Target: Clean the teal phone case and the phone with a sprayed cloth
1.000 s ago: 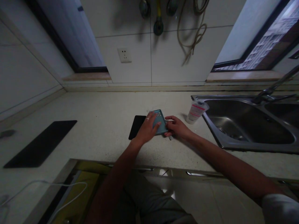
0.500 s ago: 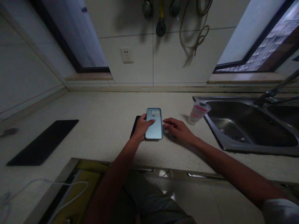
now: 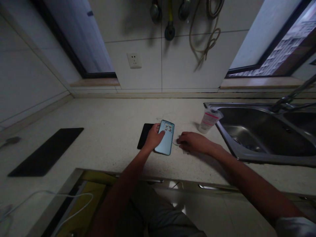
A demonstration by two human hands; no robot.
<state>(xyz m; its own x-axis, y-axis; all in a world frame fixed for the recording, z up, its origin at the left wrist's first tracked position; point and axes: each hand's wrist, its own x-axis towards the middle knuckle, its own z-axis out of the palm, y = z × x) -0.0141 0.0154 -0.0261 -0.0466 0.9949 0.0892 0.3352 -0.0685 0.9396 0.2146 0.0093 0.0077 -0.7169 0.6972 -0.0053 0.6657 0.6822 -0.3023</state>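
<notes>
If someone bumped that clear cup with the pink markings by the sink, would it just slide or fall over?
The cup could well tip, since its base looks narrower than its mouth. It would probably flex under a squeeze, as its walls look like thin, see-through plastic. It may be light too, though I can't tell whether anything is inside.
</notes>
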